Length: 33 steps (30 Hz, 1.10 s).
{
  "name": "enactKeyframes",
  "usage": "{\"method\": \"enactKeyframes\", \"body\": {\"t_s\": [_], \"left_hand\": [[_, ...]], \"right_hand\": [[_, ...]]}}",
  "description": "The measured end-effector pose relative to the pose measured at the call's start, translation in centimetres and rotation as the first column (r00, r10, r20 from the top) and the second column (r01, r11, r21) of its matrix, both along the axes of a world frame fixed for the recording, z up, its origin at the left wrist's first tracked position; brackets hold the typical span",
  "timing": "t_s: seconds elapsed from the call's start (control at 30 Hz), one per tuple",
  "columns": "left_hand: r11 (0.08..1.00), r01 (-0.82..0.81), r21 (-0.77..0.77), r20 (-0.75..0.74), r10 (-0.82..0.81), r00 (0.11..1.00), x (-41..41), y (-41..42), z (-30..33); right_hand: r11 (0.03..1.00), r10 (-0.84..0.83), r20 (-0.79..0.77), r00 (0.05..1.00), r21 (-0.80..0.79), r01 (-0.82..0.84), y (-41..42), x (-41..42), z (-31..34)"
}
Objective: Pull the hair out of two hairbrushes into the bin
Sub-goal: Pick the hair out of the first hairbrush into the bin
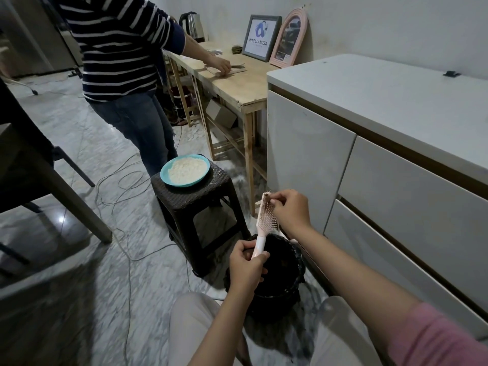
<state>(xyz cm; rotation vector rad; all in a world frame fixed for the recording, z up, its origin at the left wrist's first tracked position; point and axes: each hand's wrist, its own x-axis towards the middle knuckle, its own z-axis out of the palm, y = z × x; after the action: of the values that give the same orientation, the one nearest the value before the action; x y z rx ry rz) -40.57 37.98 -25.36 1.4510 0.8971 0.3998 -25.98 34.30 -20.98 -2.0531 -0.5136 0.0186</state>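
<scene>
One hairbrush (pixel 266 220) is held by its handle above the bin (pixel 280 270), gripped in the left hand (pixel 247 265).
Hair pinched by the right hand (pixel 289 207) fingertips at the brush's tip could be dropped outside the rim.

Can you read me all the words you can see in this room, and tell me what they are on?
"INTELLI NUSA": on the white picture with a blue logo in the dark frame, leaning on the wall at the back of the wooden table.
A smaller line under that name is too blurred to read.
The pink arched frame beside it shows a picture, but no words I can read.
Nothing else here has readable words.
</scene>
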Motion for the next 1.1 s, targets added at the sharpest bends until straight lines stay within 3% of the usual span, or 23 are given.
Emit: {"method": "enactKeyframes", "body": {"t_s": [0.4,0.7,1.1], "left_hand": [[0.97,-0.056,-0.235,0.023,0.063,0.998,0.6,-0.1,0.6],[0.845,-0.342,-0.411,-0.048,0.355,0.934,-0.3,2.9,-0.5],[0.82,-0.46,-0.341,-0.043,0.475,0.879,-1.8,5.2,0.2]], "right_hand": [[0.997,-0.055,-0.029,0.998,0.055,0.056,-0.1,0.1,-0.7],[0.986,-0.134,-0.071,0.988,0.091,0.141,-1.7,0.8,-1.1],[0.98,-0.197,-0.06,0.979,0.022,0.198,-3.5,1.2,-1.6]]}}
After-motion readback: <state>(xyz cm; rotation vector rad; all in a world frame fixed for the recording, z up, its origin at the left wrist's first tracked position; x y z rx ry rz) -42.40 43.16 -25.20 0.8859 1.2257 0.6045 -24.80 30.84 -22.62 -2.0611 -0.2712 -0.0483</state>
